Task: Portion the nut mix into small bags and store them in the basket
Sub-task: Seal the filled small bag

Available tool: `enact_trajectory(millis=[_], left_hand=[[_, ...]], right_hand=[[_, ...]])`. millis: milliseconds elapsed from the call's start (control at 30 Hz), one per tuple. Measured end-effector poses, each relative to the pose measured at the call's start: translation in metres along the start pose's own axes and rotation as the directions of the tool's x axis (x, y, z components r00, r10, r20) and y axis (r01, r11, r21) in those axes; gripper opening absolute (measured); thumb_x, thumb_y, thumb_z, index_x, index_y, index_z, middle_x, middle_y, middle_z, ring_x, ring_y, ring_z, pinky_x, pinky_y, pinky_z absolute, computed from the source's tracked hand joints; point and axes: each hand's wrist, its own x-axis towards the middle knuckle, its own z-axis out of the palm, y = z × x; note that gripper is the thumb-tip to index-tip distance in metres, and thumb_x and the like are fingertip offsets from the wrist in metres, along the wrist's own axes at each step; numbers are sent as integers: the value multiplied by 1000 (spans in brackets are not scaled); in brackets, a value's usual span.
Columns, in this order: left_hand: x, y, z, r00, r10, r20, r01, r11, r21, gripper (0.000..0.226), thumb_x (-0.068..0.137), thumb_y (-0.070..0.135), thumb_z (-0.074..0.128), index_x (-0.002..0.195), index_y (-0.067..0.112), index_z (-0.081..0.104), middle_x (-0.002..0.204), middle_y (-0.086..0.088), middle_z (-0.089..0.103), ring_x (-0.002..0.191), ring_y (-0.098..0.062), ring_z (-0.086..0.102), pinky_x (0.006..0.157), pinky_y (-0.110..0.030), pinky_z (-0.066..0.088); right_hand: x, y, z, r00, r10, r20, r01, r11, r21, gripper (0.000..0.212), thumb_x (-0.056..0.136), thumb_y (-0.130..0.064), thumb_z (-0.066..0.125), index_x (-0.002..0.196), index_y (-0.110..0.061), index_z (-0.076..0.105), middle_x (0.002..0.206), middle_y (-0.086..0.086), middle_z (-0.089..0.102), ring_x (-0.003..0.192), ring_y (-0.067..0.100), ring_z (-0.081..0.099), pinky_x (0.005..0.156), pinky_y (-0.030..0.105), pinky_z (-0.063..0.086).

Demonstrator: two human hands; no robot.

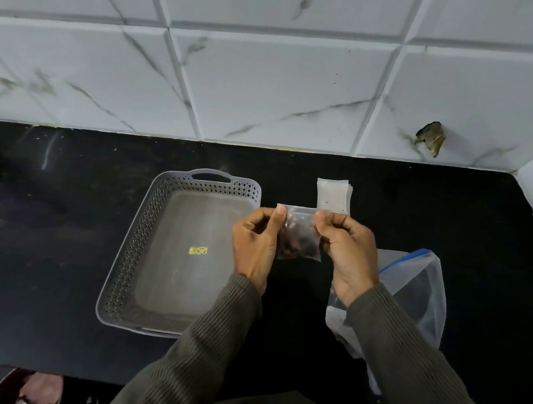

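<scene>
I hold the small bag (299,218) upright just right of the basket (122,255), above the black counter (50,250). Dark nut mix (301,245) sits in its lower half. My left hand (254,242) pinches the top left corner between thumb and curled fingers; my right hand (347,248) pinches the top right corner the same way. The two hands are close together, with only the bag's width between them, and both grip its upper strip.

The grey basket lies flat on the counter, its perforated walls and handle toward the tiled wall (266,91), with a small yellow sticker (198,250) on its floor. Beyond my hands, right of the basket's far corner, lies a stack of empty small bags (333,195). Further right of the basket, partly under my right sleeve (406,353), rests the large zip bag (417,285) with a blue seal strip and dark contents.
</scene>
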Motion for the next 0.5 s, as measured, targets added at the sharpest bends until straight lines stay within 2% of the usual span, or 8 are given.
enact_trajectory(millis=[67, 133, 233, 267, 367, 433, 500], left_hand=[[1, -3, -3, 990, 48, 130, -61, 994, 92, 22, 92, 28, 65, 99, 8, 69, 95, -2, 74, 90, -14, 72, 71, -24, 59], [3, -8, -5, 978, 60, 199, -93, 982, 162, 21, 91, 21, 69, 107, 8, 67, 101, -3, 75, 93, -15, 73, 76, -29, 61], [9, -12, -4, 991, 56, 122, -75, 984, 160, 16, 90, 12, 71, 105, 10, 68, 98, -5, 76, 90, -17, 75, 75, -33, 62], [11, -12, -3, 993, 49, 103, -62, 989, 131, 15, 89, 11, 71, 104, 9, 69, 97, -6, 77, 89, -18, 75, 74, -33, 62], [19, -15, 0, 995, 45, 92, -57, 990, 131, 16, 88, 10, 72, 104, 11, 69, 95, -3, 76, 87, -14, 74, 72, -26, 61], [22, -21, 5, 998, -8, 60, 1, 993, 115, 20, 88, 13, 74, 107, 13, 67, 98, -1, 76, 87, -11, 74, 72, -24, 61], [27, -30, 11, 996, -87, 11, 86, 992, 90, 24, 89, 20, 74, 111, 16, 65, 103, -1, 74, 92, -12, 73, 77, -28, 62]], right_hand=[[2, -1, 1, 1000, 20, 13, -21, 999, 38, 12, 88, -22, 66, 96, -14, 71, 94, -3, 71, 95, 15, 68, 87, 41, 57], [4, -1, 1, 1000, 6, 25, -8, 999, 53, 18, 89, -26, 65, 102, -15, 69, 97, -4, 71, 91, 11, 69, 80, 34, 59], [6, 4, 1, 995, -29, 90, 34, 998, -46, 24, 88, -33, 65, 108, -20, 66, 100, -8, 69, 88, 5, 68, 66, 18, 56], [7, 6, 1, 992, -12, 124, 24, 996, -92, 27, 87, -35, 66, 110, -22, 65, 102, -8, 68, 90, 5, 67, 68, 19, 56], [12, 15, 1, 983, 26, 181, 9, 981, -191, 24, 84, -36, 69, 106, -25, 68, 102, -6, 72, 98, 10, 68, 87, 34, 56], [19, 20, 3, 990, 32, 134, -6, 982, -188, 16, 86, -32, 68, 101, -27, 69, 100, -6, 73, 97, 10, 68, 90, 37, 55], [31, 26, 5, 997, 56, 45, -46, 982, -184, 13, 87, -32, 68, 99, -28, 69, 100, -5, 72, 97, 10, 67, 91, 37, 55]])
